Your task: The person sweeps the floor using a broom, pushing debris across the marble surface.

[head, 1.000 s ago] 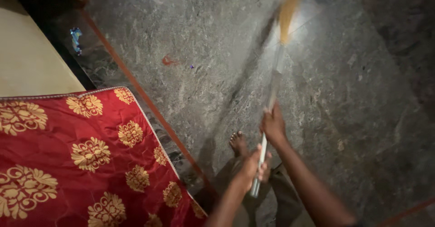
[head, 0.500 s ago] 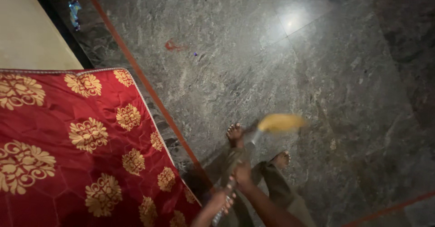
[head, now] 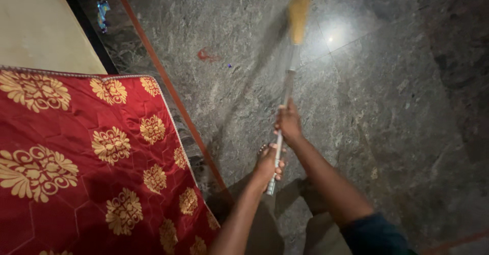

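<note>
Half a second ago the broom (head: 288,82) was drawn in close, its yellow bristles blurred beside the person's feet; now it is stretched out over the grey stone floor (head: 387,112), its long axis running from the hands up and slightly right, bristle end pointing away from the person near the bright glare. The red quilt (head: 91,158) with gold flowers lies well to the left of the fingers. The right hand (head: 289,123) grips the silver handle higher up, the left hand (head: 268,164) is clamped near its lower end, and a red scrap (head: 206,56) and a tiny blue speck (head: 229,66) lie left of the bristles.
</note>
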